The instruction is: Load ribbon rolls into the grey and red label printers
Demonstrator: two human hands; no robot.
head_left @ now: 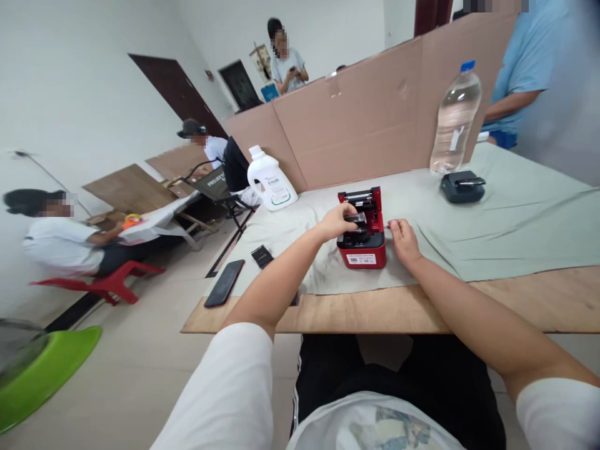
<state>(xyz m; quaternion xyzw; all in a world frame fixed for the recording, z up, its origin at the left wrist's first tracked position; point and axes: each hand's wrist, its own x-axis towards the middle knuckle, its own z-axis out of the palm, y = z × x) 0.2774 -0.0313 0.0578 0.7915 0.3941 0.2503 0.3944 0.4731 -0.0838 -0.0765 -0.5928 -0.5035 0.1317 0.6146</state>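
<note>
A small red and black printer-like device [362, 253] stands on the cloth in front of me, its lid raised and its inside exposed. A white label with a square code is on its front. My left hand [338, 222] reaches over the device from the left, fingers closed on a dark cylindrical piece [359, 220] at the opening. Whether that piece is loose or attached I cannot tell. Just right of the device is my right hand [404, 240], thumb and fingers pinched together near a tiny dark red bit [389, 226]; what it holds is unclear.
A black phone [225, 283] and a small black item [261, 255] lie left. Behind stand a white jug [272, 181], a cardboard screen [356, 125] and a water bottle [455, 119]. A dark case [463, 187] sits right. Several other people are beyond the table.
</note>
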